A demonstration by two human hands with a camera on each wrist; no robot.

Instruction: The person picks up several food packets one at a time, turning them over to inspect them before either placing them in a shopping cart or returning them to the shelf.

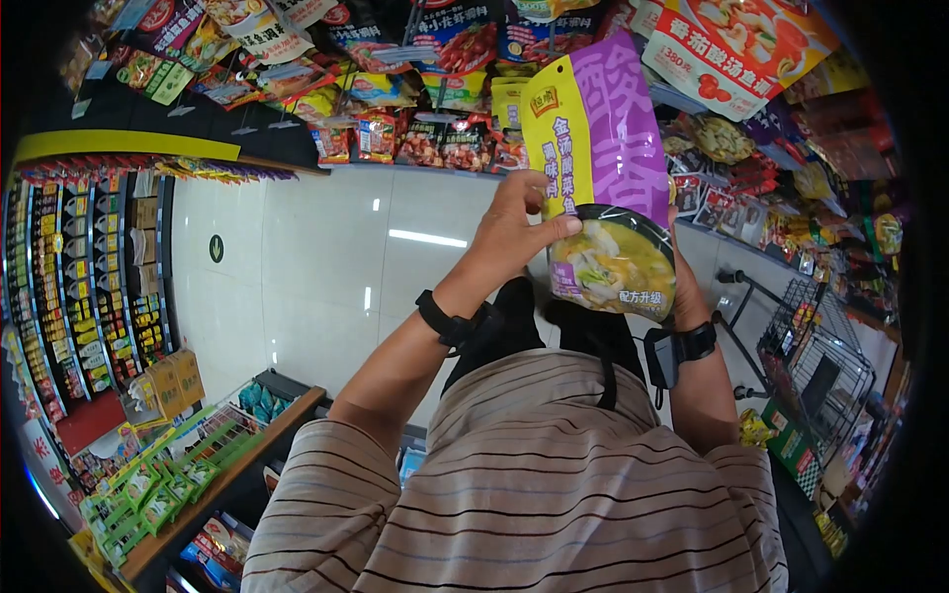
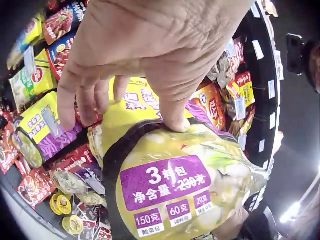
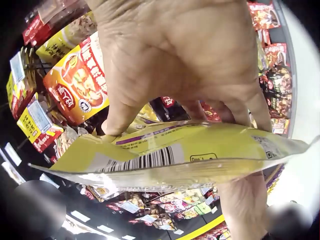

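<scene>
Striped shirt (image 1: 534,465) nearest, cart (image 1: 822,379) right. Fish-seasoning packet (image 1: 608,188) points lengthwise, top toward hanging packets (image 1: 463,40); right fingers (image 3: 259,111) clamp it, left fingers (image 2: 88,101) I can't tell.

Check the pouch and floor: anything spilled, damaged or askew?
Nothing stands out: the pouch, held by the right hand with the left hand touching it, looks intact, and no spill shows on the floor.

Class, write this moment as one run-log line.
left hand: thumb on front of yellow-purple pouch | right hand: holds it | ahead: hanging packets | person's right: shopping cart
</scene>
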